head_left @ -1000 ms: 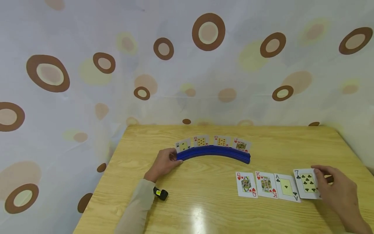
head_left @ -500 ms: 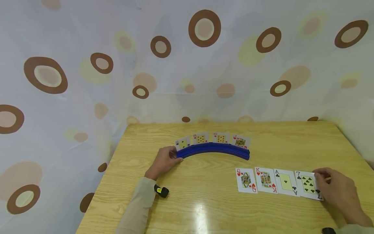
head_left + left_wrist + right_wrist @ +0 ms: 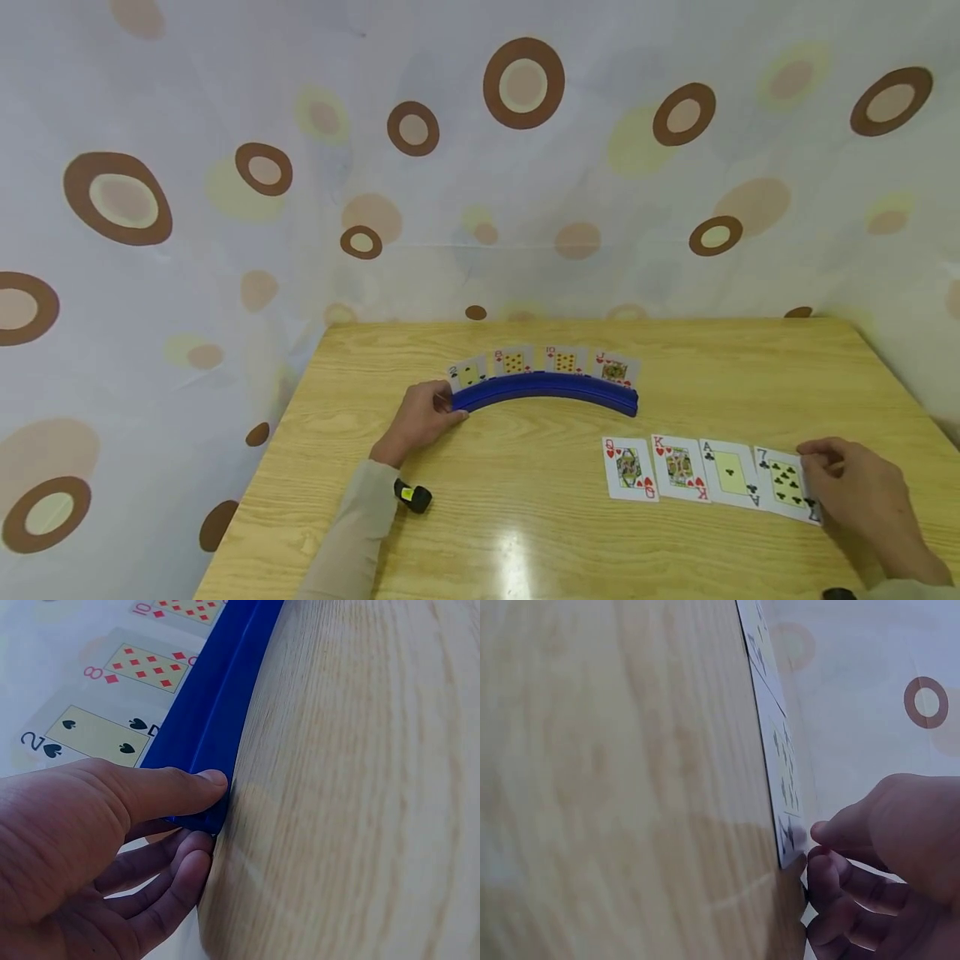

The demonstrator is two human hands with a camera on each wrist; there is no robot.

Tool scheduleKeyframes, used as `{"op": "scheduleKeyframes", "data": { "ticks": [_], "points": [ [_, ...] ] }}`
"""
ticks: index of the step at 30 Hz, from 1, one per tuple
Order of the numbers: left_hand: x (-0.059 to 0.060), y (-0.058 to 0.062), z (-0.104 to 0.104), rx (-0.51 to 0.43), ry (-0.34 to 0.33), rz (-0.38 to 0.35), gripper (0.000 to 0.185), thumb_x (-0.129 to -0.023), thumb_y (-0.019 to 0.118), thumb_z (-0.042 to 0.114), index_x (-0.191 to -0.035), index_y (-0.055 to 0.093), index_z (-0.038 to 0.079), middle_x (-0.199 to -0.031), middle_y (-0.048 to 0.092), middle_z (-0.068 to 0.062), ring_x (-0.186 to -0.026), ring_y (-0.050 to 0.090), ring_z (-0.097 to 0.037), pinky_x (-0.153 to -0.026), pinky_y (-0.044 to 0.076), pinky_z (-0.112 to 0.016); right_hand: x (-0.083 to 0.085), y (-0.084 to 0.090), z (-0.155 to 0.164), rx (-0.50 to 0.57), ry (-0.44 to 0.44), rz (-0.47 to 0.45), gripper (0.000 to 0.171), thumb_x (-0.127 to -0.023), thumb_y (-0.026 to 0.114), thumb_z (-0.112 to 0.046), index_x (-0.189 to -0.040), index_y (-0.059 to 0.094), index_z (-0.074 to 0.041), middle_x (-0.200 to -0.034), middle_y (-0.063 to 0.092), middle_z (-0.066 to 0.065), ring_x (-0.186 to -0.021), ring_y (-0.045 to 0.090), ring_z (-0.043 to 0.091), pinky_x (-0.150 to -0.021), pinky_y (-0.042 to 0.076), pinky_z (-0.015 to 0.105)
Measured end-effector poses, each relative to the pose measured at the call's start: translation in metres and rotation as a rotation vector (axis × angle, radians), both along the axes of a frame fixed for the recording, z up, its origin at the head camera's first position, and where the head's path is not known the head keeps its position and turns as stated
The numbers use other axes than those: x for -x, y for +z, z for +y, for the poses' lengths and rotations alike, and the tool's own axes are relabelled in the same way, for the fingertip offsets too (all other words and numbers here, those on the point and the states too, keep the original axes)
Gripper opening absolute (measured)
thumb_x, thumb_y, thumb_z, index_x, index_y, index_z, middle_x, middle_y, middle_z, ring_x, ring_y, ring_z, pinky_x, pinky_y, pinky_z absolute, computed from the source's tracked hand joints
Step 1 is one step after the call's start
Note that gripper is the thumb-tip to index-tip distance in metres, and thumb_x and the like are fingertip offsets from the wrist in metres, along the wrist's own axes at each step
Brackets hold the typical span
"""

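Head view shows you the wooden table [image 3: 540, 533] first, with the dotted curtain [image 3: 225, 125] behind it. On the table stands the blue curved card holder [image 3: 547, 390], and I take it as the landmark. Four cards stand in it: a two of spades [image 3: 468, 372], an eight of diamonds [image 3: 513, 362], a ten of diamonds [image 3: 564, 361] and a jack [image 3: 617, 369].

Your left hand [image 3: 420, 419] holds the left end of the holder. In the left wrist view the thumb [image 3: 180, 791] lies on the front of the blue rail [image 3: 214, 720] and the other fingers curl under its end, so the hand grips it. This grip is the same as one second ago.

In front of the holder and to its right, four cards lie face up in a row: queen of hearts [image 3: 628, 468], king of hearts [image 3: 679, 467], ace of clubs [image 3: 729, 475] and seven of clubs [image 3: 783, 483]. Your right hand [image 3: 855, 500] pinches the right edge of the seven of clubs; the right wrist view shows the fingertips [image 3: 829, 832] closed on the card edge [image 3: 791, 840].

One second ago the seven overlapped the ace at an angle. Now it lies lower and more in line with the row, just beside the ace.
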State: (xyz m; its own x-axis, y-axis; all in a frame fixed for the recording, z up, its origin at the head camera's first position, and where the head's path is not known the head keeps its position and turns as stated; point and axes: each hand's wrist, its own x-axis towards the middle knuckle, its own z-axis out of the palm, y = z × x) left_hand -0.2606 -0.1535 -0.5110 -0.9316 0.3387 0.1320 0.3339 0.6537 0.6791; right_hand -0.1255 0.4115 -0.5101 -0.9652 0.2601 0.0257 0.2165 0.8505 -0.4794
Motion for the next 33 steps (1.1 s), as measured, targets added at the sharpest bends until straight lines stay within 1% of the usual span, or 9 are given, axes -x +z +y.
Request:
{"op": "scheduleKeyframes", "data": {
  "ticks": [4,8,15,19,22,25,28,30,33],
  "points": [
    [0.0,0.0,-0.001,0.006,-0.005,0.007,0.02,-0.084,0.081,0.018,-0.089,0.065,0.007,-0.082,0.065,-0.002,-0.072,0.061,-0.011,-0.067,0.053,-0.03,0.001,0.002,-0.007,0.008,-0.008,0.043,0.03,-0.099,0.056,-0.025,-0.11,0.067,0.001,-0.094,0.066,0.016,-0.073,0.058,0.022,-0.054,0.041,0.03],
    [0.001,-0.001,-0.002,0.009,0.01,-0.009,0.021,-0.083,0.082,0.018,-0.088,0.065,0.008,-0.081,0.064,0.0,-0.072,0.06,-0.01,-0.067,0.052,-0.029,0.005,0.01,-0.027,0.001,0.034,0.171,0.024,-0.097,0.059,-0.021,-0.108,0.07,-0.003,-0.097,0.067,0.016,-0.073,0.058,0.02,-0.054,0.041,0.027],
    [0.002,-0.001,-0.001,-0.007,-0.016,-0.039,0.021,-0.084,0.081,0.018,-0.093,0.066,0.006,-0.085,0.065,-0.002,-0.074,0.061,-0.011,-0.068,0.053,-0.029,0.018,0.034,-0.069,0.031,0.189,0.322,0.016,-0.094,0.067,-0.019,-0.106,0.071,-0.01,-0.094,0.066,0.005,-0.074,0.051,-0.002,-0.055,0.041,0.023],
    [0.001,0.001,-0.001,0.003,0.002,-0.04,0.02,-0.084,0.081,0.018,-0.092,0.066,0.007,-0.084,0.065,-0.001,-0.074,0.061,-0.01,-0.069,0.053,-0.029,0.031,0.044,-0.099,0.062,0.307,0.393,0.023,-0.092,0.071,-0.019,-0.114,0.07,-0.012,-0.1,0.065,0.005,-0.08,0.057,0.008,-0.059,0.044,0.026],
    [-0.001,0.002,-0.001,0.006,0.003,-0.027,0.019,-0.084,0.081,0.018,-0.09,0.065,0.008,-0.082,0.064,0.0,-0.073,0.06,-0.01,-0.069,0.053,-0.029,0.039,0.049,-0.121,0.094,0.376,0.404,0.035,-0.093,0.071,-0.019,-0.126,0.064,-0.011,-0.111,0.064,0.007,-0.088,0.059,0.02,-0.066,0.048,0.034],
    [-0.001,0.002,-0.001,0.01,-0.007,-0.011,0.019,-0.085,0.08,0.018,-0.089,0.065,0.008,-0.082,0.064,0.0,-0.072,0.06,-0.01,-0.069,0.053,-0.03,0.048,0.05,-0.138,0.138,0.426,0.377,0.05,-0.095,0.069,-0.02,-0.141,0.052,-0.011,-0.121,0.061,0.011,-0.097,0.06,0.026,-0.074,0.05,0.046],
    [-0.001,0.003,-0.001,0.007,-0.004,-0.003,0.019,-0.085,0.08,0.018,-0.089,0.064,0.007,-0.081,0.064,0.0,-0.072,0.06,-0.011,-0.068,0.052,-0.03,0.056,0.049,-0.149,0.179,0.453,0.351,0.06,-0.096,0.067,-0.02,-0.149,0.041,-0.012,-0.131,0.056,0.014,-0.103,0.06,0.029,-0.078,0.049,0.052],
    [-0.001,0.003,-0.001,0.001,-0.001,-0.001,0.019,-0.085,0.08,0.017,-0.089,0.064,0.007,-0.08,0.063,0.0,-0.071,0.06,-0.011,-0.067,0.052,-0.031,0.061,0.048,-0.155,0.197,0.451,0.349,0.06,-0.096,0.067,-0.02,-0.149,0.041,-0.013,-0.134,0.054,0.013,-0.103,0.06,0.028,-0.078,0.049,0.051],
    [-0.002,0.002,0.0,-0.005,0.0,-0.006,0.019,-0.085,0.08,0.017,-0.089,0.065,0.006,-0.079,0.062,0.0,-0.07,0.059,-0.011,-0.067,0.052,-0.031,0.066,0.046,-0.16,0.197,0.433,0.361,0.052,-0.097,0.066,-0.021,-0.144,0.047,-0.012,-0.134,0.055,0.009,-0.099,0.061,0.023,-0.075,0.05,0.043]
  ]
}}
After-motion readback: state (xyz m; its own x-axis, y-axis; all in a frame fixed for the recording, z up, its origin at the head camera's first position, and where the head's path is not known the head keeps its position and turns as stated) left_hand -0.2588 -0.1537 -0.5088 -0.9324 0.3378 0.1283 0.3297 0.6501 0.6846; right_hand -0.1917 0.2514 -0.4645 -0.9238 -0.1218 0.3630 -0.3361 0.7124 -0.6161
